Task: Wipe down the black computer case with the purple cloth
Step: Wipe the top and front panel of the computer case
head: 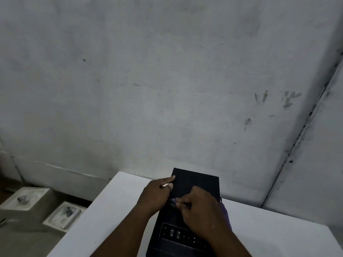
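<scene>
Where the frame is nearest, at bottom centre, two bare forearms enter and reach up over a black computer case (196, 184) that stands on a white table (104, 216).

Item, case: black, upright, top panel facing the camera; a strip of ports and small buttons (182, 236) runs across its near end, partly covered by the right forearm. It sits at lower centre of the frame, its far edge close to the wall.

Item, right hand (199, 212): fingers curled, pinching a purple cloth (173, 201) against the top of the case. Only a small fold shows at the fingertips, with a purple tinge (225, 212) along the hand's right side; the remainder is hidden beneath the hand.

Item, left hand (156, 193): set on the left edge of the case, forefinger straight along the top, thumb beside it, no object gripped; the other fingers are hidden over the side.

Item, table: white, plain, filling the lower frame to either side of the case.

Item, lower left of the frame, on the floor beyond the table: a pale open box (26, 201) holding a small dark-and-light object, too blurred to identify; beside it, a shallow white tray (64, 216) holding a dark object, likewise indistinct.

Item, farthest: a grey wall (148, 89), scuffed, with dark smudges at right of frame.
</scene>
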Demonstrator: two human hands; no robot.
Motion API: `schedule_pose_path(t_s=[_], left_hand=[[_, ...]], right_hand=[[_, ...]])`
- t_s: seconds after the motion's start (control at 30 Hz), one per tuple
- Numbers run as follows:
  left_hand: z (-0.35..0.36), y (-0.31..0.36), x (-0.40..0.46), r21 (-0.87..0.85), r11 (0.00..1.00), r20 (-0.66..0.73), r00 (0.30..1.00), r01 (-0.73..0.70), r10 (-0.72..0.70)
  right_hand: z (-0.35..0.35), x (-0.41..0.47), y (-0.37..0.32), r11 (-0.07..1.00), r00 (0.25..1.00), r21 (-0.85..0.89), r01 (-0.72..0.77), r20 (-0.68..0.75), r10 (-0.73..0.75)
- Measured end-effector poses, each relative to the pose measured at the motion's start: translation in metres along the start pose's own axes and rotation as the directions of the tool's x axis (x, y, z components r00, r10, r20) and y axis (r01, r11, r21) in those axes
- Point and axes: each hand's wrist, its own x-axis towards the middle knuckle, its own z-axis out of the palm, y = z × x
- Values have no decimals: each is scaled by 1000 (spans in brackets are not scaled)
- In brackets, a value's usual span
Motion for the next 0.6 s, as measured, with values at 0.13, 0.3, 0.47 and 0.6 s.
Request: schedule_pose_path(t_s=[0.13,0.3,0.47,0.6], left_hand=[[-1,2,-1,-17,1000,0,1000,13,-13],[-3,6,-5,-40,999,-7,1000,17,-17],[-3,11,-1,-81,995,-7,998,65,-66],[-6,16,1,-53,996,20,998,68,-67]], right_hand=[[2,-3,3,1000,1000,14,-15,2,15],[0,3,-2,999,999,21,-32,18,31],[0,10,-5,999,1000,45,-21,7,20],[5,22,-8,999,998,25,-35,-48,37]])
